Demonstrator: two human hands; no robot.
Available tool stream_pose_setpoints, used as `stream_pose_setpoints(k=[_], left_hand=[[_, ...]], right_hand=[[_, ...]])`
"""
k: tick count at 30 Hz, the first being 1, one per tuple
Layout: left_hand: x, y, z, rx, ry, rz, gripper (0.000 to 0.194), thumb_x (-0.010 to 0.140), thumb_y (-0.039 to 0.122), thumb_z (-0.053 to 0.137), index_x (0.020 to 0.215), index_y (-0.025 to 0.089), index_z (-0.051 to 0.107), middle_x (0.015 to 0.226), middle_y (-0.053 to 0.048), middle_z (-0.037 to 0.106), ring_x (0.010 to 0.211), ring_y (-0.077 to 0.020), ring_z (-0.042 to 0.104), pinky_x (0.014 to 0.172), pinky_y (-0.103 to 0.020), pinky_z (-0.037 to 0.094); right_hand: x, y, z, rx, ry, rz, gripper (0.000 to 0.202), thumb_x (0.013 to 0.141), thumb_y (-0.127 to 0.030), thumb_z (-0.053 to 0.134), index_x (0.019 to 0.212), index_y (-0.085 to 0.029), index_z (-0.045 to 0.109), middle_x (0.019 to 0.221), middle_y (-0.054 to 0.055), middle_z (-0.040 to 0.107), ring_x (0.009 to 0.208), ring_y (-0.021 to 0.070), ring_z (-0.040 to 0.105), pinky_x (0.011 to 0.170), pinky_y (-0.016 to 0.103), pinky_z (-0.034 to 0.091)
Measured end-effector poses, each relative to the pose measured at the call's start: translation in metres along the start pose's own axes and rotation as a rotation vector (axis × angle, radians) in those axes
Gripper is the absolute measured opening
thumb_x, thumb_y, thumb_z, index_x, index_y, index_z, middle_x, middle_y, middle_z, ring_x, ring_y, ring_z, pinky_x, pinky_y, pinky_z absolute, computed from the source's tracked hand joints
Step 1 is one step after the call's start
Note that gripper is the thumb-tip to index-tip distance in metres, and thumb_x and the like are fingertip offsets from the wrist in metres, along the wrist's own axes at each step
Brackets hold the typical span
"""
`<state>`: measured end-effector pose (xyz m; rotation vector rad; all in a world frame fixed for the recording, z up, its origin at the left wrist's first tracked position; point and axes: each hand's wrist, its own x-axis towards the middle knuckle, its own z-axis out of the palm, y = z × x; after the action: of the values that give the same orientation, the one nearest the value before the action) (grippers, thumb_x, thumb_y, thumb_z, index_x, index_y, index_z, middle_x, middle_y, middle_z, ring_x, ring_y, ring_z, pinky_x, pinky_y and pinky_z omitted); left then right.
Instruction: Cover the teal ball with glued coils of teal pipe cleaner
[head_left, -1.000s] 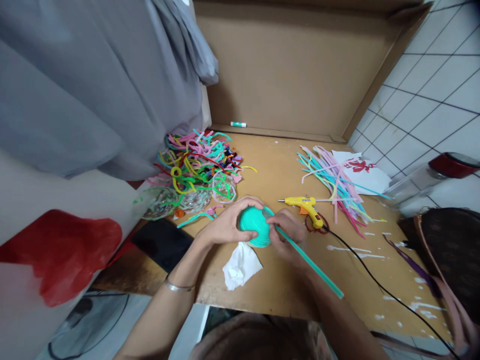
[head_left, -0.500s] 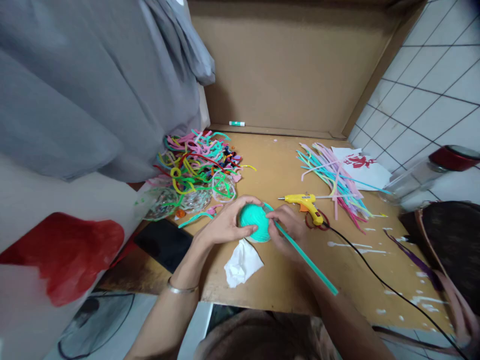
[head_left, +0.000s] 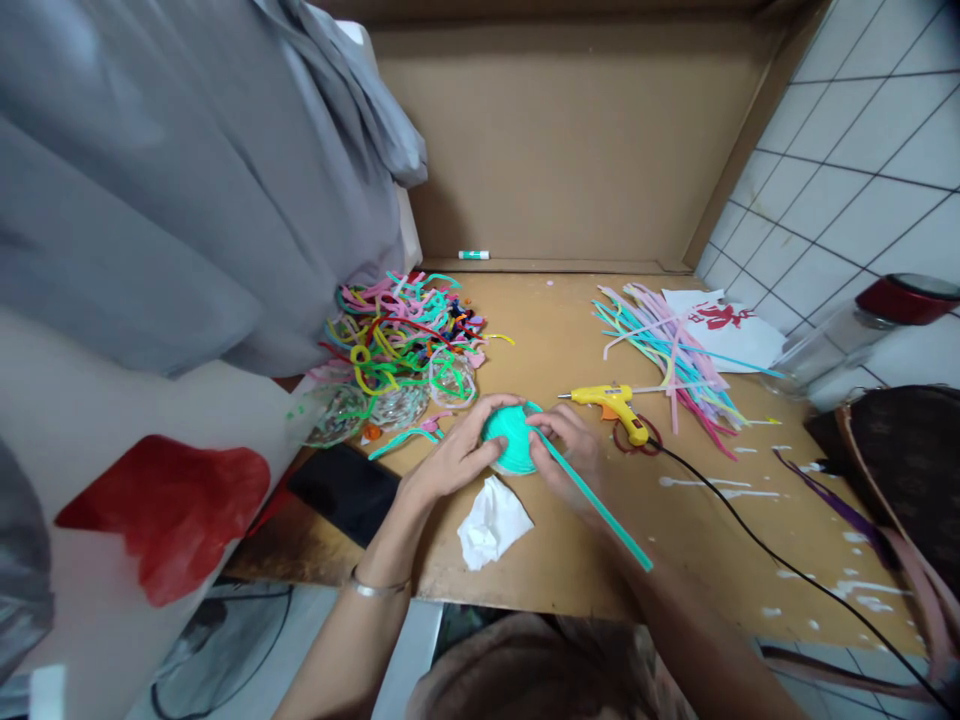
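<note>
Between my hands sits a round turquoise coiled piece [head_left: 516, 440], held just above the table's front half. My left hand [head_left: 457, 455] wraps its left side, thumb lying across the front face. On the right edge, my right hand [head_left: 571, 448] pinches a turquoise pipe cleaner [head_left: 604, 512], whose free length slants down over my wrist. Just below the round piece lies a crumpled white tissue [head_left: 495, 525]. A yellow glue gun [head_left: 619, 405] rests to the right of my right hand, nozzle pointing left. Some right fingers are hidden behind the strip.
Mixed pipe cleaners [head_left: 397, 330] pile up at the left, with a dark phone [head_left: 341, 492] nearer me. Straight pipe cleaners [head_left: 675, 350] lie at the right, beside a clear bottle [head_left: 840, 345] and a brown bag [head_left: 892, 460]. The gun's black cord [head_left: 735, 520] crosses the right side.
The view has shifted slightly. Both hands keep their hold on the round piece, and the strip's free end sits a little higher and further left.
</note>
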<state>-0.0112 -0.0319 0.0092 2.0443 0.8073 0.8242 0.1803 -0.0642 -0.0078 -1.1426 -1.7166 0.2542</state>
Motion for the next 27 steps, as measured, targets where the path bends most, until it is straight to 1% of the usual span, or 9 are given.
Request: stream_pose_setpoints(k=[1,2,4,5,7,10,14,19,27], left_hand=[[0.000,0.000,0.004,-0.005,0.005,-0.001,0.046,0.093,0.033,0.054,0.136,0.021,0.044,0.141,-0.012,0.053,0.132,-0.0286,0.050,0.113,-0.044,0.040],[0.000,0.000,0.007,-0.005,0.019,0.006,0.051,0.089,0.036,0.061,0.134,0.021,0.044,0.140,-0.013,0.052,0.131,-0.0296,0.050,0.112,-0.045,0.040],[0.001,-0.002,0.014,-0.008,0.077,0.023,0.073,0.072,0.042,0.081,0.131,0.021,0.044,0.137,-0.014,0.052,0.129,-0.0323,0.051,0.111,-0.046,0.041],[0.001,-0.003,0.017,-0.008,0.092,0.024,0.080,0.066,0.043,0.086,0.130,0.021,0.044,0.135,-0.014,0.052,0.128,-0.0328,0.051,0.111,-0.046,0.042],[0.002,-0.006,0.020,-0.008,0.117,0.016,0.087,0.060,0.041,0.090,0.130,0.021,0.043,0.134,-0.014,0.052,0.127,-0.0328,0.052,0.110,-0.047,0.043],[0.002,-0.009,0.021,0.008,0.143,0.002,0.087,0.060,0.036,0.089,0.132,0.022,0.042,0.133,-0.013,0.052,0.125,-0.0323,0.054,0.109,-0.047,0.044],[0.003,-0.011,0.021,0.039,0.148,0.021,0.081,0.063,0.030,0.086,0.131,0.022,0.044,0.132,-0.012,0.054,0.124,-0.0311,0.055,0.109,-0.047,0.045],[0.003,-0.014,0.019,0.081,0.168,0.069,0.076,0.064,0.032,0.084,0.129,0.020,0.047,0.133,-0.012,0.055,0.126,-0.0315,0.054,0.111,-0.048,0.044],[0.004,-0.018,0.018,0.111,0.162,0.130,0.075,0.064,0.031,0.083,0.130,0.022,0.047,0.133,-0.012,0.055,0.127,-0.0313,0.053,0.111,-0.049,0.042]], right_hand=[[-0.001,0.000,0.001,0.001,0.013,-0.001,0.015,0.084,-0.018,0.054,0.092,-0.022,0.066,0.080,0.001,0.062,0.070,0.0138,0.061,0.065,0.025,0.052],[-0.002,-0.001,0.002,0.002,0.030,0.001,0.015,0.084,-0.019,0.054,0.092,-0.022,0.066,0.079,0.001,0.062,0.070,0.0138,0.061,0.065,0.026,0.051],[-0.004,-0.001,0.005,-0.005,0.064,0.013,0.015,0.084,-0.019,0.054,0.091,-0.022,0.066,0.079,0.001,0.060,0.070,0.0141,0.060,0.066,0.026,0.051],[-0.004,-0.002,0.006,-0.007,0.066,0.019,0.015,0.084,-0.019,0.054,0.091,-0.022,0.066,0.078,0.001,0.060,0.070,0.0143,0.060,0.067,0.026,0.051],[-0.006,-0.003,0.008,-0.001,0.058,0.024,0.015,0.084,-0.020,0.054,0.092,-0.022,0.066,0.079,0.001,0.060,0.071,0.0145,0.060,0.067,0.026,0.051],[-0.006,-0.003,0.009,0.010,0.053,0.026,0.015,0.084,-0.022,0.054,0.093,-0.023,0.066,0.081,0.002,0.061,0.071,0.0147,0.061,0.067,0.027,0.052],[-0.006,-0.003,0.008,0.018,0.032,0.029,0.016,0.085,-0.024,0.055,0.095,-0.022,0.067,0.082,0.002,0.061,0.073,0.0152,0.061,0.067,0.027,0.053],[-0.005,-0.005,0.009,0.027,0.029,0.003,0.018,0.085,-0.024,0.054,0.098,-0.022,0.067,0.084,0.003,0.062,0.071,0.0149,0.060,0.066,0.027,0.053],[-0.005,-0.005,0.010,0.021,0.036,0.001,0.017,0.086,-0.026,0.054,0.096,-0.022,0.067,0.081,0.003,0.060,0.071,0.0148,0.060,0.067,0.027,0.053]])
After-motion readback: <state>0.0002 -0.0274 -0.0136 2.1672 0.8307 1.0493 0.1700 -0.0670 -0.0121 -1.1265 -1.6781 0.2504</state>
